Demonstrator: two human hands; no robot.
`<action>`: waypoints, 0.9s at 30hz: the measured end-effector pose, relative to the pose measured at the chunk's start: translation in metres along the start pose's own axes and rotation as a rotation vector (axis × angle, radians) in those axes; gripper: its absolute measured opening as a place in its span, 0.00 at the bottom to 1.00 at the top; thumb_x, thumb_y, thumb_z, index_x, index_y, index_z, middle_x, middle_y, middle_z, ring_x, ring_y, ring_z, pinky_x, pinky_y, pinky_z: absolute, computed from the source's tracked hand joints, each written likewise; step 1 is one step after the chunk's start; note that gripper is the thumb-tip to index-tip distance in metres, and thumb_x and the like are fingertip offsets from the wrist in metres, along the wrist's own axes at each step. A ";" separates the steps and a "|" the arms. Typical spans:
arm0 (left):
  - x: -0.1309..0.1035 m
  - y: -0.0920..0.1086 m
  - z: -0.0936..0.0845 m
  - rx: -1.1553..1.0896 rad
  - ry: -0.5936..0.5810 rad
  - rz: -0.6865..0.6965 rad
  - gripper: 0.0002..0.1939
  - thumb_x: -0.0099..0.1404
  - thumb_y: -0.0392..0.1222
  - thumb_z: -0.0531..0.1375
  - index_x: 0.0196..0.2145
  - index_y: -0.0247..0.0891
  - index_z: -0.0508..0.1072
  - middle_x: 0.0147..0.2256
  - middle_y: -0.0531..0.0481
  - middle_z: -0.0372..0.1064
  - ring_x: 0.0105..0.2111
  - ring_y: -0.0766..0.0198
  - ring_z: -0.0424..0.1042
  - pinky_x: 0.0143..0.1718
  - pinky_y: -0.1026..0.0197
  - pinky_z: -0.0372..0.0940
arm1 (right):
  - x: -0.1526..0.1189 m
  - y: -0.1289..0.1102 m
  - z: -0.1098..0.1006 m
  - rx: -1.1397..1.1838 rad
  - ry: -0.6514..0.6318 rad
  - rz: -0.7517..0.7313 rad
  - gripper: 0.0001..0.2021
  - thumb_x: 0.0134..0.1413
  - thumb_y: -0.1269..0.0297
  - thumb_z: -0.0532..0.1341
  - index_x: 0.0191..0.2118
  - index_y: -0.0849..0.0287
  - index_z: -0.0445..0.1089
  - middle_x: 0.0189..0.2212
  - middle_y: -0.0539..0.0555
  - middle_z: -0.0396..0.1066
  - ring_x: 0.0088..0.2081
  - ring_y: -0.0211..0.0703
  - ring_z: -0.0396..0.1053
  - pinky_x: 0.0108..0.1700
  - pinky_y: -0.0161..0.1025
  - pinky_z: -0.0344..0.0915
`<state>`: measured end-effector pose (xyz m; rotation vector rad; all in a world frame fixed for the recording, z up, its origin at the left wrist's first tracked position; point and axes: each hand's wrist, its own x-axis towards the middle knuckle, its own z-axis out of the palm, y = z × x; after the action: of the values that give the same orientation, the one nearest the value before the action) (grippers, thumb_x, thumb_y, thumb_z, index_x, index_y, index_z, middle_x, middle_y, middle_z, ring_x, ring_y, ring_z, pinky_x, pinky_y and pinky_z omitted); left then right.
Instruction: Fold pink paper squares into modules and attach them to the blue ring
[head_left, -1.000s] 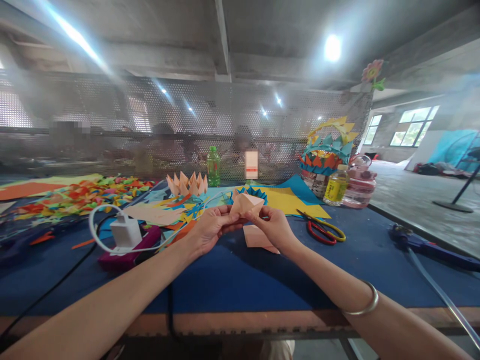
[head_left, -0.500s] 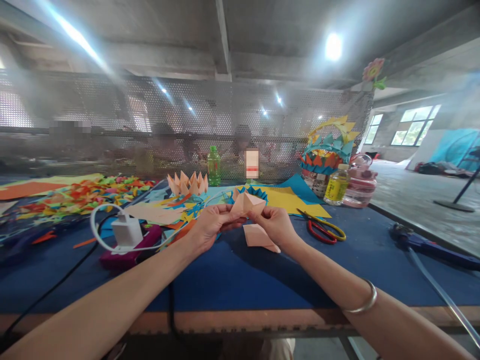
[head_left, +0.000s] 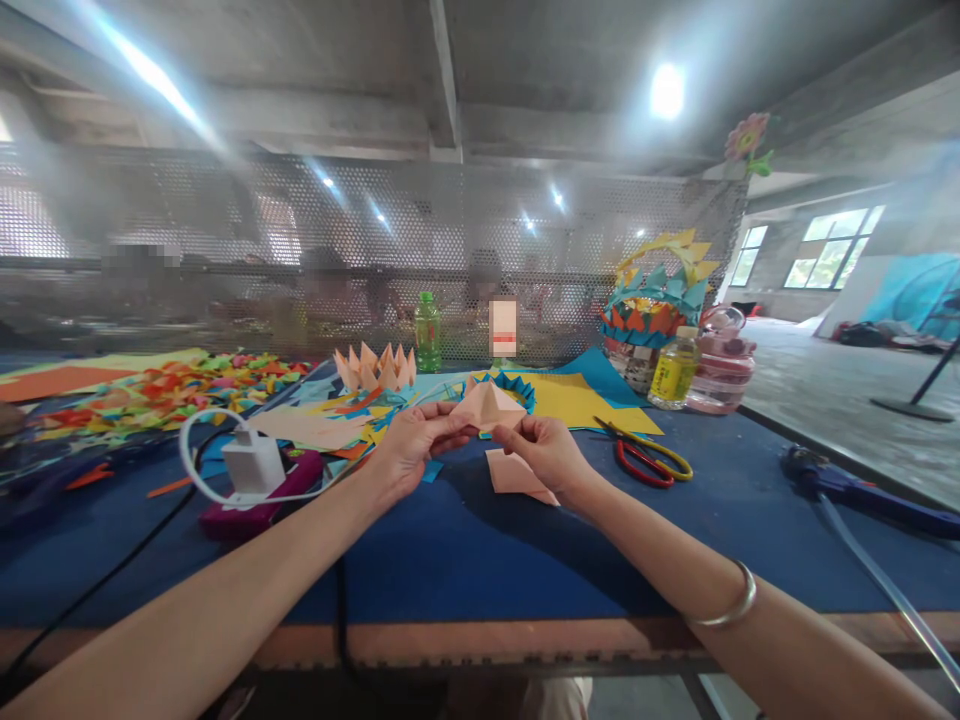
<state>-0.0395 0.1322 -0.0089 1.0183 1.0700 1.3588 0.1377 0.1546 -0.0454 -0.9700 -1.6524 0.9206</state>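
A folded peach paper piece (head_left: 491, 403) with a raised point in its middle is held up above the table by both hands. My left hand (head_left: 420, 440) pinches its left edge between thumb and fingers. At the lower right edge, my right hand (head_left: 546, 450) grips it the same way. Just below lies another folded peach paper (head_left: 517, 476), flat on the blue table top. Behind the held piece, partly hidden by it, is a blue pleated paper ring (head_left: 517, 388). A peach paper crown (head_left: 375, 368) with pointed tips stands farther left.
Scissors (head_left: 649, 458) with red and yellow handles lie at right, a glue gun (head_left: 862, 490) beyond them. Left are a purple power strip (head_left: 262, 500) with a white charger (head_left: 253, 462) and colourful paper scraps (head_left: 180, 395). Bottles and stacked paper crowns (head_left: 652, 300) stand behind.
The held peach paper has shifted slightly left, and the left hand's fingers have drawn back a little from beneath it. The right hand keeps its pinch.
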 end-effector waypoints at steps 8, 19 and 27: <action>0.004 0.000 -0.006 0.009 0.004 0.024 0.06 0.57 0.25 0.64 0.27 0.33 0.76 0.26 0.49 0.77 0.26 0.69 0.76 0.30 0.71 0.70 | -0.002 -0.006 -0.004 0.064 -0.115 0.033 0.18 0.44 0.48 0.66 0.29 0.61 0.72 0.26 0.51 0.71 0.30 0.40 0.65 0.33 0.36 0.59; 0.003 -0.012 -0.007 0.154 -0.225 -0.083 0.20 0.35 0.41 0.77 0.26 0.31 0.79 0.26 0.47 0.77 0.26 0.64 0.75 0.31 0.64 0.71 | 0.001 0.001 -0.005 0.105 -0.088 -0.064 0.21 0.43 0.45 0.67 0.35 0.59 0.73 0.27 0.51 0.72 0.29 0.39 0.65 0.31 0.36 0.60; 0.001 -0.010 -0.008 0.120 -0.238 -0.161 0.16 0.43 0.43 0.76 0.29 0.34 0.80 0.29 0.48 0.78 0.25 0.67 0.75 0.31 0.68 0.70 | -0.004 -0.002 -0.001 0.070 -0.017 -0.135 0.15 0.46 0.51 0.66 0.34 0.58 0.76 0.29 0.52 0.76 0.32 0.44 0.70 0.35 0.39 0.65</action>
<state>-0.0450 0.1328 -0.0201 1.1253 1.0389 1.0258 0.1395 0.1505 -0.0451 -0.7953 -1.6668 0.8913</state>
